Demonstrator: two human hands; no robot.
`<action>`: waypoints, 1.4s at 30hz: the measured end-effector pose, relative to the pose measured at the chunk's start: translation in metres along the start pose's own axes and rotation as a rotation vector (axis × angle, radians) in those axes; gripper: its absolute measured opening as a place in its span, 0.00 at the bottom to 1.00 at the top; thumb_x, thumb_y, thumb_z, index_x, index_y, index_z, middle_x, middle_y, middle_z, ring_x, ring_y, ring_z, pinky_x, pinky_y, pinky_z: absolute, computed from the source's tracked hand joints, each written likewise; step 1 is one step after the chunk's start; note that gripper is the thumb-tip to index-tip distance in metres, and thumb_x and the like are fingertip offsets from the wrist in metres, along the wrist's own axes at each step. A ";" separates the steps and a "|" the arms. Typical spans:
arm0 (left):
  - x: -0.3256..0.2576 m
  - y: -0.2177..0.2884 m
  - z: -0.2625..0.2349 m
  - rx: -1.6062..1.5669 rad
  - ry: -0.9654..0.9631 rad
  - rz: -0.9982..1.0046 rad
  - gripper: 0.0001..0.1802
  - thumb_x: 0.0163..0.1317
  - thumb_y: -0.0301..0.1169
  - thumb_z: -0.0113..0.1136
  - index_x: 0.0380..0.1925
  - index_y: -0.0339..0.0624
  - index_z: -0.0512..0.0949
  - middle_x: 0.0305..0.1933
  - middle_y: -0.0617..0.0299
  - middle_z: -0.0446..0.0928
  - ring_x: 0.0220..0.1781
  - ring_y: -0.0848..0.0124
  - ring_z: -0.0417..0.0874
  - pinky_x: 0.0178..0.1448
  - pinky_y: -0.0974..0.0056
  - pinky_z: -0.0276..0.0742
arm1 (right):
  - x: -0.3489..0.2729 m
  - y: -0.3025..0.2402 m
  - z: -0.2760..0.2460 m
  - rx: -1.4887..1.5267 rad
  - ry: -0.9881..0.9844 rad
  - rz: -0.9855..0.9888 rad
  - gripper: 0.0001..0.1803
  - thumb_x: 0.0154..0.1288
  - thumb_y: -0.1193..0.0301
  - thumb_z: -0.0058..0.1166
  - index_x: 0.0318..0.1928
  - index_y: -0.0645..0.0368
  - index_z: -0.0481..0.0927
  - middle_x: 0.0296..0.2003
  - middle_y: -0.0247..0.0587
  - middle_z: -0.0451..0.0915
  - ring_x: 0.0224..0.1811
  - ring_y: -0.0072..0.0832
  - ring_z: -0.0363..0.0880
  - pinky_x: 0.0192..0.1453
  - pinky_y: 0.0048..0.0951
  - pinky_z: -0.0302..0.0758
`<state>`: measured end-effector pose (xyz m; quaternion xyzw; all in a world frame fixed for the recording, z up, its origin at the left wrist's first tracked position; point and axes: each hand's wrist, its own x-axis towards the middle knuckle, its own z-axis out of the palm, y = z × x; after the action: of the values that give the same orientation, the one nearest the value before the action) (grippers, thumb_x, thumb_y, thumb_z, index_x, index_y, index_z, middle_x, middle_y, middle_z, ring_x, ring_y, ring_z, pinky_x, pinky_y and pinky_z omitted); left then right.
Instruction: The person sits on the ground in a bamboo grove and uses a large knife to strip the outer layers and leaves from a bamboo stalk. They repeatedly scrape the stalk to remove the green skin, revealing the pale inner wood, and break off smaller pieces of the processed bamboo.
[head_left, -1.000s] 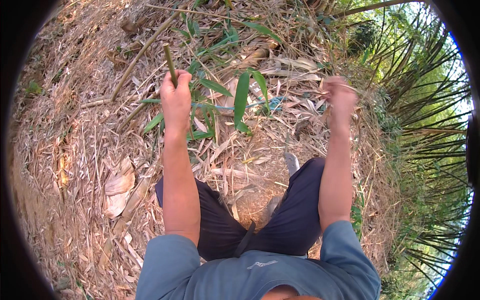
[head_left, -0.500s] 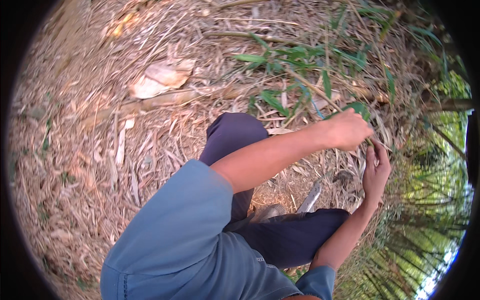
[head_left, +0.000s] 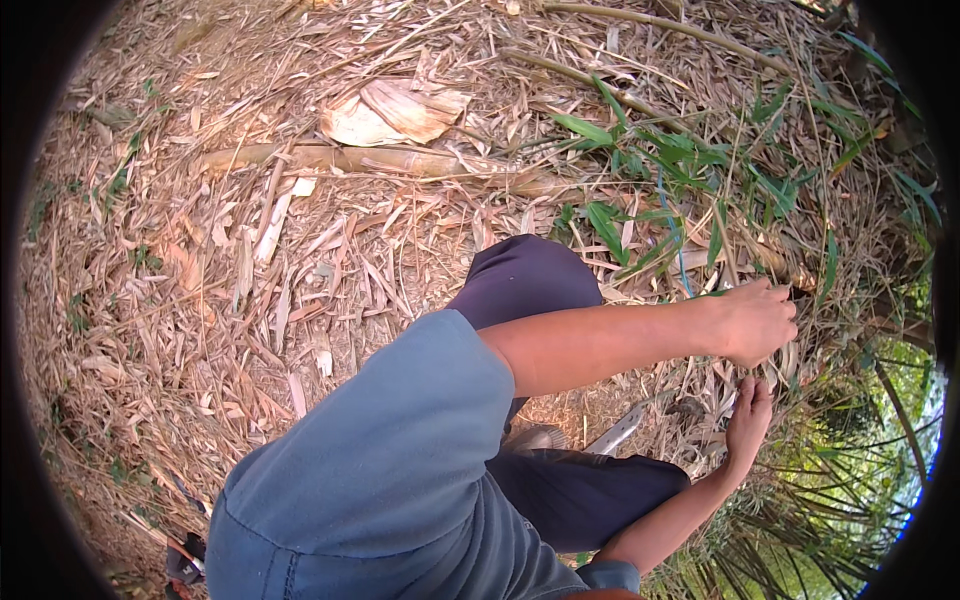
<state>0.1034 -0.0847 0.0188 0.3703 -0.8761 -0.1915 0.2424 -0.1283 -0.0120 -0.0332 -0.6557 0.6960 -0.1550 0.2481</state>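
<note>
While the person crouches on the ground, the blue sleeve (head_left: 400, 470) and dark trousers (head_left: 560, 490) fill the near part of the view. Just past the knee lies a pale, blade-like tool (head_left: 618, 432) among the litter, touched by neither hand. The right hand (head_left: 748, 425) reaches down into dry leaves beside it, fingers bent into the litter; whether it grips anything, I cannot tell. Just above it the left hand (head_left: 755, 322) is closed in a fist around thin stems (head_left: 735, 262) at the foot of a green leafy shoot (head_left: 690, 170), near the right edge of the ground. Farther off lie a dry bamboo culm (head_left: 380, 160) and a pale sheath (head_left: 395, 110).

The stems look thin and springy; in my judgement they could slip from the fist or snap back if pulled hard, and the nearby blade could nick the right hand groping unseen in the leaves.

Compared with a second ago, the view has swung left, the left hand has let go of the upright stick, and both hands have come together low at the shoot.
</note>
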 end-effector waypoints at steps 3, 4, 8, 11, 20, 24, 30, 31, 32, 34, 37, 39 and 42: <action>0.004 -0.013 0.000 0.021 0.026 -0.066 0.14 0.54 0.28 0.61 0.41 0.38 0.82 0.49 0.53 0.80 0.57 0.57 0.78 0.61 0.52 0.74 | 0.000 -0.023 0.007 -0.018 -0.138 0.015 0.17 0.75 0.64 0.49 0.40 0.69 0.79 0.23 0.47 0.75 0.26 0.32 0.69 0.33 0.37 0.68; 0.003 -0.015 -0.003 0.015 -0.004 -0.084 0.14 0.54 0.29 0.60 0.41 0.38 0.82 0.49 0.53 0.80 0.57 0.57 0.78 0.61 0.52 0.74 | 0.001 -0.026 0.011 -0.036 -0.174 -0.024 0.17 0.74 0.64 0.50 0.39 0.69 0.80 0.24 0.49 0.76 0.26 0.34 0.71 0.34 0.38 0.70; 0.005 -0.018 -0.004 0.080 -0.065 -0.074 0.11 0.56 0.31 0.57 0.37 0.39 0.84 0.39 0.51 0.83 0.47 0.53 0.83 0.52 0.51 0.79 | 0.007 -0.020 0.019 -0.057 -0.261 -0.028 0.19 0.72 0.64 0.50 0.37 0.71 0.79 0.28 0.63 0.78 0.31 0.55 0.76 0.40 0.48 0.71; 0.010 -0.012 0.005 0.102 -0.054 -0.011 0.12 0.60 0.37 0.58 0.26 0.42 0.83 0.24 0.50 0.82 0.30 0.48 0.84 0.42 0.49 0.80 | 0.008 -0.007 0.017 -0.067 -0.236 -0.047 0.19 0.71 0.64 0.49 0.37 0.72 0.79 0.31 0.64 0.79 0.34 0.58 0.76 0.43 0.48 0.72; 0.017 0.050 0.031 -0.268 0.305 0.092 0.36 0.61 0.68 0.53 0.45 0.43 0.75 0.35 0.53 0.74 0.41 0.56 0.75 0.55 0.50 0.66 | 0.023 -0.012 0.035 0.490 0.143 0.025 0.26 0.79 0.56 0.42 0.55 0.70 0.76 0.45 0.52 0.82 0.46 0.35 0.81 0.49 0.39 0.74; 0.026 0.058 0.062 -0.455 0.391 -0.165 0.59 0.58 0.80 0.37 0.70 0.37 0.51 0.70 0.42 0.50 0.75 0.47 0.47 0.73 0.39 0.49 | 0.017 -0.056 0.057 1.032 0.146 -0.039 0.27 0.79 0.56 0.41 0.61 0.69 0.71 0.53 0.51 0.78 0.54 0.35 0.78 0.59 0.38 0.72; 0.004 0.054 0.041 -0.758 0.669 -0.571 0.59 0.64 0.74 0.38 0.77 0.37 0.40 0.80 0.47 0.42 0.82 0.52 0.40 0.82 0.49 0.34 | 0.005 -0.099 0.061 1.380 -0.056 -0.175 0.31 0.81 0.55 0.40 0.70 0.67 0.64 0.66 0.50 0.71 0.67 0.36 0.72 0.73 0.37 0.68; -0.004 0.058 0.039 -0.865 0.695 -0.588 0.59 0.65 0.74 0.38 0.77 0.38 0.39 0.80 0.47 0.42 0.82 0.53 0.41 0.82 0.51 0.35 | 0.006 -0.102 0.068 1.380 -0.059 -0.234 0.29 0.81 0.56 0.41 0.69 0.67 0.65 0.63 0.49 0.74 0.64 0.34 0.75 0.69 0.37 0.71; -0.013 0.064 0.038 -0.973 0.719 -0.601 0.58 0.66 0.73 0.38 0.78 0.38 0.38 0.80 0.48 0.42 0.82 0.55 0.42 0.82 0.52 0.35 | 0.007 -0.102 0.072 1.386 -0.048 -0.229 0.27 0.81 0.57 0.42 0.65 0.66 0.67 0.56 0.46 0.77 0.57 0.31 0.76 0.61 0.34 0.73; -0.028 0.067 0.033 -1.134 0.660 -0.609 0.57 0.67 0.72 0.39 0.78 0.40 0.35 0.81 0.49 0.41 0.82 0.56 0.42 0.82 0.55 0.35 | 0.008 -0.108 0.082 1.405 -0.035 -0.222 0.22 0.81 0.57 0.44 0.57 0.65 0.72 0.41 0.40 0.81 0.43 0.23 0.79 0.46 0.29 0.76; -0.056 0.058 0.039 -1.209 0.499 -0.586 0.56 0.68 0.71 0.37 0.79 0.40 0.36 0.83 0.49 0.38 0.84 0.56 0.36 0.82 0.54 0.33 | 0.019 -0.099 0.106 1.230 0.035 -0.194 0.17 0.76 0.59 0.53 0.43 0.63 0.72 0.31 0.34 0.78 0.33 0.22 0.75 0.37 0.28 0.73; -0.077 0.047 0.033 -1.036 0.507 -0.691 0.54 0.69 0.70 0.36 0.79 0.40 0.40 0.83 0.49 0.38 0.84 0.55 0.36 0.83 0.53 0.33 | 0.018 -0.103 0.112 1.045 0.032 -0.149 0.18 0.73 0.60 0.58 0.37 0.59 0.67 0.28 0.31 0.72 0.29 0.22 0.70 0.33 0.27 0.69; -0.092 0.024 0.008 -0.784 0.503 -0.631 0.43 0.75 0.63 0.34 0.72 0.36 0.61 0.81 0.49 0.49 0.84 0.52 0.39 0.83 0.51 0.35 | 0.029 -0.110 0.129 1.043 0.083 -0.148 0.18 0.73 0.62 0.59 0.35 0.57 0.65 0.27 0.27 0.68 0.26 0.19 0.65 0.29 0.25 0.65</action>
<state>0.1412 0.0001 -0.0018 0.5306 -0.5015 -0.4719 0.4942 0.0342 -0.0364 -0.0848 -0.4857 0.4876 -0.5237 0.5021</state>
